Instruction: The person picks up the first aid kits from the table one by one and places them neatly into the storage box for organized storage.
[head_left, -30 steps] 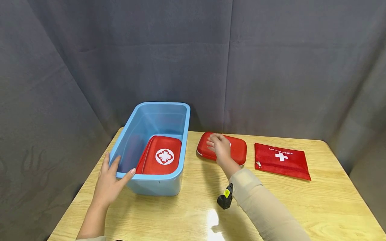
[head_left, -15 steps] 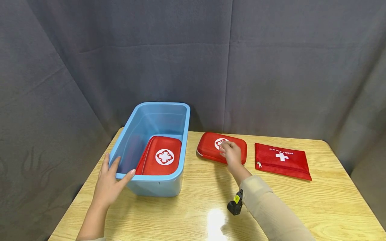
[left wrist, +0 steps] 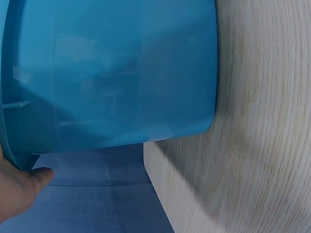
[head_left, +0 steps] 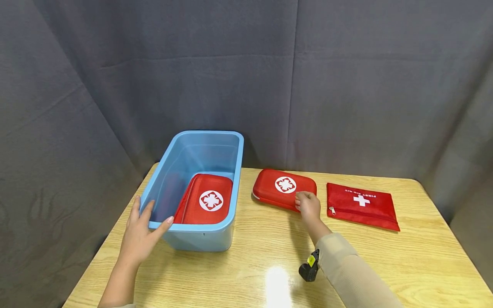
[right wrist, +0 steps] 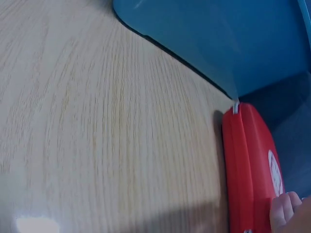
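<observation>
- Plainly, the left hand (head_left: 136,237) has its fingers and thumb spread wide over the near-left corner of the rim of a blue, deep, rectangular plastic bin (head_left: 192,239); it rests there rather than clenching.
- The bin stands at the left of the pale wood-grain counter (head_left: 250,278). Its walls look stiff and smooth, probably slightly slippery, so the rolled rim seems the surest hold.
- Inside it, towards the near right, lies a red zipped case with a round white emblem (head_left: 204,205), emblem up. It is likely light, best lifted by its edges.
- Right of the bin, apart from it in the head view, a red, rounded, hard-looking zipped case (head_left: 265,184) lies emblem up on the counter. I judge it light and firm, not fragile; a grasp across its narrow width, thumb on the near side, should hold.
- The right hand (head_left: 310,209) is at that case's near-right corner, fingers loosely curled, with no grip showing; whether they touch it I cannot tell.
- Farthest right, a flat red fabric pouch with a white cross (head_left: 358,209) lies beside the case. It looks soft and floppy, so an edge is best pinched.
</observation>
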The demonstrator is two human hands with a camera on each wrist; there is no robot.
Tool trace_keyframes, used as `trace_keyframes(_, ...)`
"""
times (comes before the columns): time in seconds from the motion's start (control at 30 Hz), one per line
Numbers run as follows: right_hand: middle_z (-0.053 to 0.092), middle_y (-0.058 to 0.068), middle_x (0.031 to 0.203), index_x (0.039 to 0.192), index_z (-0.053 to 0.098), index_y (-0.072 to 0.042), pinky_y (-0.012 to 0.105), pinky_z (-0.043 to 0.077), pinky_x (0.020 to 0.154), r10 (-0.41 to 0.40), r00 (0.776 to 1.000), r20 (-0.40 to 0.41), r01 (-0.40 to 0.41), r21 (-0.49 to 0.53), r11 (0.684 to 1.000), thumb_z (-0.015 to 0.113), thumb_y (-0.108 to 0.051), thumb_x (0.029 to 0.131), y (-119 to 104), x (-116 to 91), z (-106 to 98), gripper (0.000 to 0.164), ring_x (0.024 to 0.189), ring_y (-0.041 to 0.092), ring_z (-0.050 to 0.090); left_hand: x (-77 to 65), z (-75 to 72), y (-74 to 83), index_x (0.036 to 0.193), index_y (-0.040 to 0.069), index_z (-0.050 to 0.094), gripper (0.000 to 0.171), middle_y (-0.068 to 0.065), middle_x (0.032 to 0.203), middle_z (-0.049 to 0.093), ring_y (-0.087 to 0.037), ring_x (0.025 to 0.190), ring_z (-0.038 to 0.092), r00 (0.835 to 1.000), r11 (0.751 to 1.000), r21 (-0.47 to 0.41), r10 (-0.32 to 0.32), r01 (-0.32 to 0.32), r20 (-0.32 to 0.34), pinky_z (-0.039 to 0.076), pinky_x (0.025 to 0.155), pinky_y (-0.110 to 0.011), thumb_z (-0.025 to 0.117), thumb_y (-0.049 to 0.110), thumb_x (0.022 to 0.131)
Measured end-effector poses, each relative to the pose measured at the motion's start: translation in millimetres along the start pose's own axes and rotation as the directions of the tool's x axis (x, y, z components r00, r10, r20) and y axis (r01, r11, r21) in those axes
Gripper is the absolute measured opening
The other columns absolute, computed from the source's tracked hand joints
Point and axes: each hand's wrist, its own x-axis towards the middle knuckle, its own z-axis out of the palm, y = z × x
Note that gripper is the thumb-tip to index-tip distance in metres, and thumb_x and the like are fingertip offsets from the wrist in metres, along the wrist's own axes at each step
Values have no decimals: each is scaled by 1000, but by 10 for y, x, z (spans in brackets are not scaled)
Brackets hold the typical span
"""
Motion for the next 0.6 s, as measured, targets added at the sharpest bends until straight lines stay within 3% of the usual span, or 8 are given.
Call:
trace_keyframes(0.13, 58, 18, 94, 105, 51, 4, 34, 47, 70, -14, 1000, -8, 15, 91, 996, 58, -19, 81, 519, 483, -179, 34, 77, 23, 56, -3, 4, -1, 131, -2, 31, 73, -20, 141, 1, -46, 121, 15, 1000, 1000, -2, -1, 1, -1, 22, 84, -63, 52, 47, 80)
trace_keyframes(0.23, 58, 15, 89, 102, 52, 2, 32, 47, 64, -32, 999, -21, 35, 162, 986, 62, -18, 78, 728, 666, -270, 33, 73, 21, 56, -8, 6, 1, 130, -2, 32, 73, -21, 141, 2, -46, 120, 16, 1000, 1000, 0, 1, -1, -9, 22, 84, -63, 53, 47, 80)
trace_keyframes(0.43, 50, 12, 89, 110, 44, 10, 28, 45, 66, 51, 995, -91, -48, 38, 998, 51, -12, 83, 252, 174, -276, 36, 70, 14, 50, -10, 7, 4, 130, -2, 33, 73, -21, 140, 3, -46, 120, 16, 1000, 1000, 4, 1, -1, -15, 23, 85, -62, 53, 47, 80)
trace_keyframes(0.6, 45, 11, 90, 110, 41, 11, 29, 42, 68, 81, 992, -99, -84, -24, 996, 49, -12, 84, 73, -21, -295, 36, 70, 15, 47, -4, 4, 8, 130, -2, 32, 73, -21, 141, 3, -46, 120, 16, 1000, 1000, 5, 0, 0, -11, 23, 85, -63, 52, 47, 80)
